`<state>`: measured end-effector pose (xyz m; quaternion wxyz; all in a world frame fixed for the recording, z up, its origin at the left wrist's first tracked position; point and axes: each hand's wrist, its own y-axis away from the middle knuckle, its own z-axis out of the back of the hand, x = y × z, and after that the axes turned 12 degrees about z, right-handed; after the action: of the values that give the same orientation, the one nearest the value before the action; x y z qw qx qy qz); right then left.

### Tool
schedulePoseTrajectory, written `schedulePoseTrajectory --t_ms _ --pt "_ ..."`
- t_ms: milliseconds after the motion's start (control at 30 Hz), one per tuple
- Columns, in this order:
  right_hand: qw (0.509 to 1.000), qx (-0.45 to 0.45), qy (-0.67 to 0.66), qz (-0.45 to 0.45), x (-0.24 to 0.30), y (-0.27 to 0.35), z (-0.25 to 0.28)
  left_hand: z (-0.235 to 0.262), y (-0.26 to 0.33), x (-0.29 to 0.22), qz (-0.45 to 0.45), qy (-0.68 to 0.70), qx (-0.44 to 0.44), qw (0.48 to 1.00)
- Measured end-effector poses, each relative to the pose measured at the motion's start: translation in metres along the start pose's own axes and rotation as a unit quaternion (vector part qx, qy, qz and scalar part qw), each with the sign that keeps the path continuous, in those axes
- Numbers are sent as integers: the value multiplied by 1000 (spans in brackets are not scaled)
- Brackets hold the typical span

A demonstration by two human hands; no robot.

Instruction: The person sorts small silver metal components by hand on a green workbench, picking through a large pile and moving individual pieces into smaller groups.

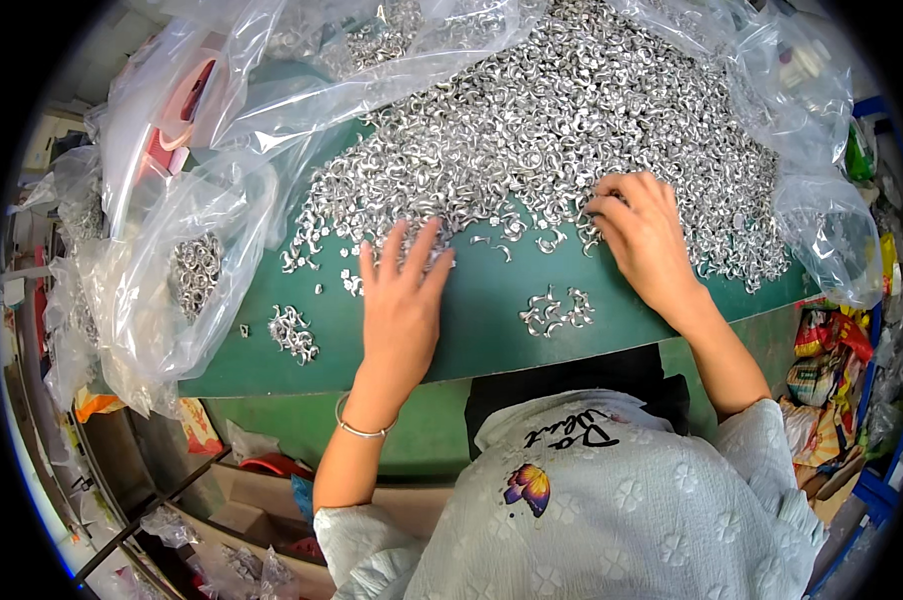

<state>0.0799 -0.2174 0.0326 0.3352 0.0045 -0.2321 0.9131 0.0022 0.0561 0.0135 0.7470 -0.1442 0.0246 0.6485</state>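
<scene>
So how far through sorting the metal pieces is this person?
Early, it seems. Two small groups and lie apart on the green table, and a clear bag at left holds some. The left hand lies flat at the heap's edge; the right hand picks into it. The big heap remains.

Bare green tabletop point(482, 300) lies open between the left hand point(402, 300) and right hand point(644, 240). The heap of small metal pieces point(572, 120) blocks the far side; clear plastic bags point(172, 250) crowd the left edge.
</scene>
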Motion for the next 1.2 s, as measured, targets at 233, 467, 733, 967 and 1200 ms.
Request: schedulePoseTrajectory --t_ms 233,467,733,967,1200 --pt "996 28 -71 46 28 -9 -17 1 3 -36 58 123 -46 990" --pt "1000 -8 10 -26 16 -1 -4 -7 -7 -46 52 85 -3 995" --pt "996 40 -46 61 23 -16 -26 -6 -7 -39 82 58 -14 995" --pt "992 6 -122 17 22 -18 -16 -12 -4 -53 -18 98 1 995" --pt "988 47 -146 29 16 -10 -10 -3 0 -33 63 97 -54 992"
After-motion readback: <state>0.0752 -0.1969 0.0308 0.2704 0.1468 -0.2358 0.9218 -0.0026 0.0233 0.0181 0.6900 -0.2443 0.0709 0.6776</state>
